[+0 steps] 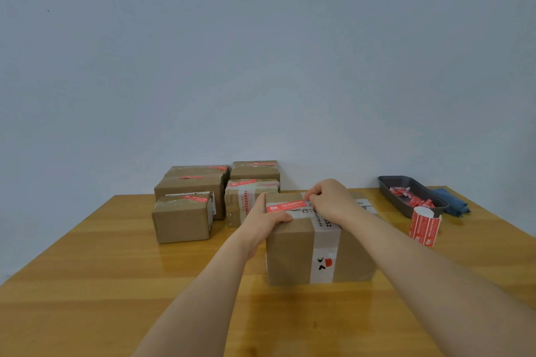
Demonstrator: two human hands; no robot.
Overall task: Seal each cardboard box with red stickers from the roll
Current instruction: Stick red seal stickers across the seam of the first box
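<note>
A brown cardboard box [293, 252] with a white tape band stands in front of me on the wooden table. A red sticker [285, 206] lies across its top. My left hand [268, 219] grips the box's top left edge, thumb on the front rim. My right hand [330, 197] rests on the top, its curled fingers pinching the sticker's right end. The roll of red stickers [424, 224] stands upright to the right of the box.
Several brown boxes [188, 200] bearing red stickers are stacked at the back left against the wall. A dark tray [390, 191] holding crumpled red scraps sits at the back right, beside a blue cloth [455, 201]. The table's [116, 284] right edge is near the cloth.
</note>
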